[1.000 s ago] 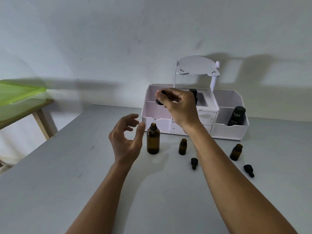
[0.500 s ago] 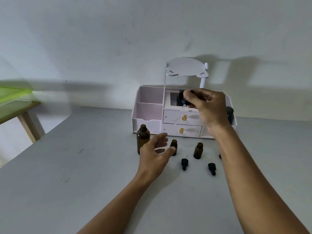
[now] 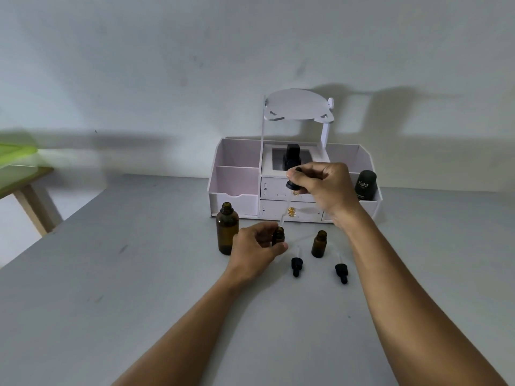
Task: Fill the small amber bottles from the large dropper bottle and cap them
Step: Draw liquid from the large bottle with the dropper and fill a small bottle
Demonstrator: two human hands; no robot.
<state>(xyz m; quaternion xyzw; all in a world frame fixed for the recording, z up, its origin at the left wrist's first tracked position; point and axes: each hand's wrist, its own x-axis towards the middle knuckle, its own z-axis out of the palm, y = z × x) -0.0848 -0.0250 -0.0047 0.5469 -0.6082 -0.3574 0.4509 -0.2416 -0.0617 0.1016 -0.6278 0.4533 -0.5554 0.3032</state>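
Work surface: grey table (image 3: pixel 133 280), seen from the near edge.

Left hand (image 3: pixel 257 246): the fingers and thumb are curled round a small amber bottle (image 3: pixel 278 237), which stands uncapped on the table towards the middle of the far edge. Only the bottle's neck and part of its side show past the fingers.

Right hand (image 3: pixel 327 188): raised above the table, in front of the organiser. The thumb and fingertips pinch the black top of the dropper (image 3: pixel 291 186). Its glass tube slants down and to the left, and the tip sits at the mouth of the held bottle. I cannot tell whether the tip is inside.

Large amber bottle (image 3: pixel 227 231): upright and uncapped, just left of the left hand and touching it or very nearly so.

Second small amber bottle (image 3: pixel 319 244): upright and uncapped, to the right of the held one and apart from it.

Two black dropper caps (image 3: pixel 296 265) (image 3: pixel 341 272): lying on their sides, nearer the near edge than the small bottles, one in front of each.

White organiser (image 3: pixel 237 174): stands against the far edge. A black container marked "Kahf" (image 3: pixel 366 185) stands in its right compartment, and a black-capped bottle (image 3: pixel 291 157) stands in the centre well.
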